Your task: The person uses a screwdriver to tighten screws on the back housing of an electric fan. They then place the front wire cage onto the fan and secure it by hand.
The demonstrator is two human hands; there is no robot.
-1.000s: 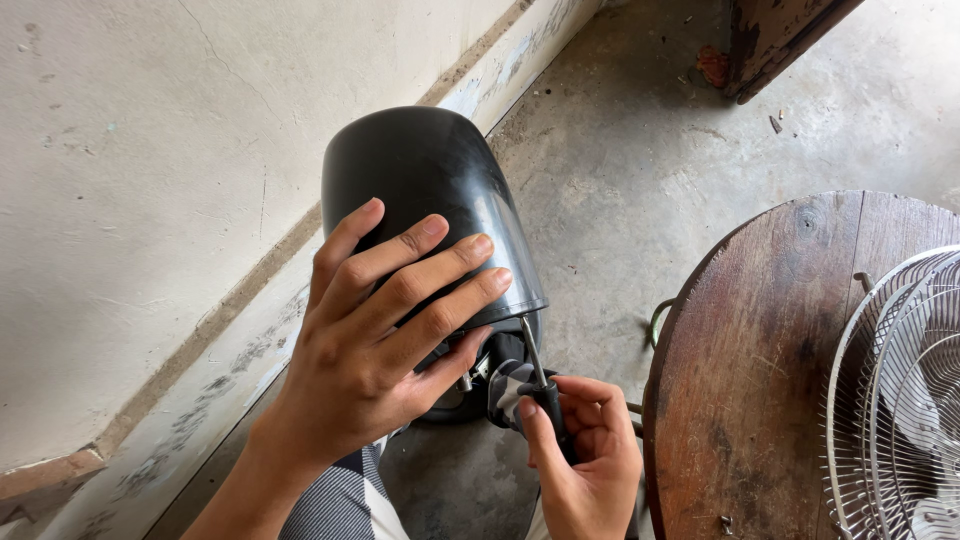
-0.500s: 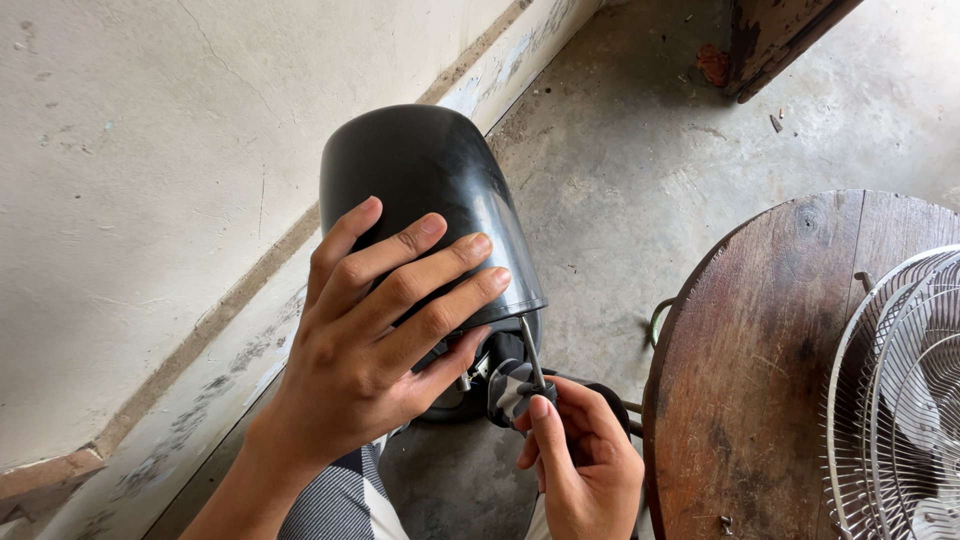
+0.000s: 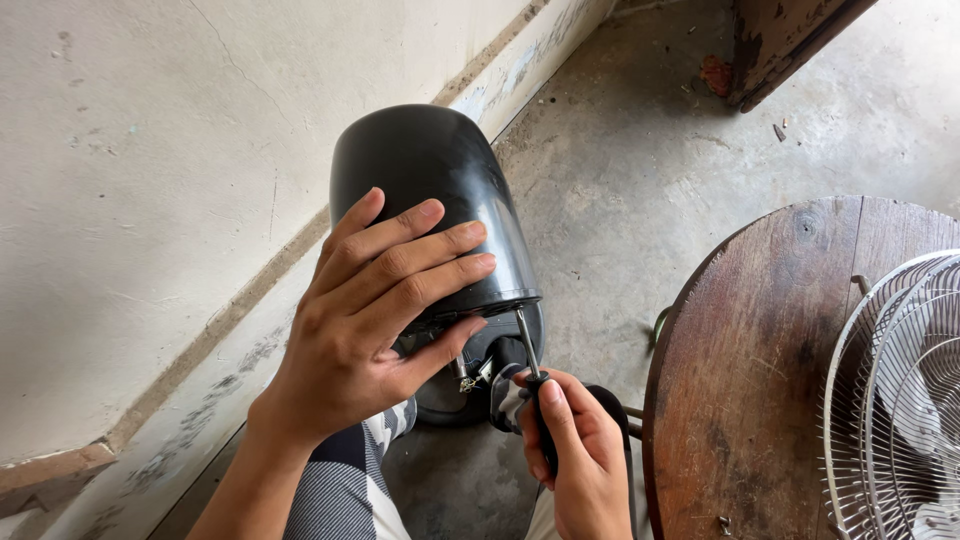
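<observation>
From the head camera, looking straight down: the left hand (image 3: 365, 320) is spread flat over the black motor housing (image 3: 425, 190), fingers splayed across its shell and thumb hooked under the rim, pressing it steady over the person's lap. The housing sits at the centre, its dome pointing to about twelve o'clock towards the wall (image 3: 150, 200). At five o'clock from it the right hand (image 3: 580, 450) is clenched round the dark handle of a screwdriver (image 3: 530, 365), whose thin shaft runs up to the housing's lower rim.

The risk I'd watch is the tip slipping: the shaft meets the rim at a slant, and the left thumb lies just beside it. The glossy shell could also twist under a flat palm. At three o'clock a wire fan guard (image 3: 900, 400) rests on the round wooden table (image 3: 760, 380), near the working elbow.
</observation>
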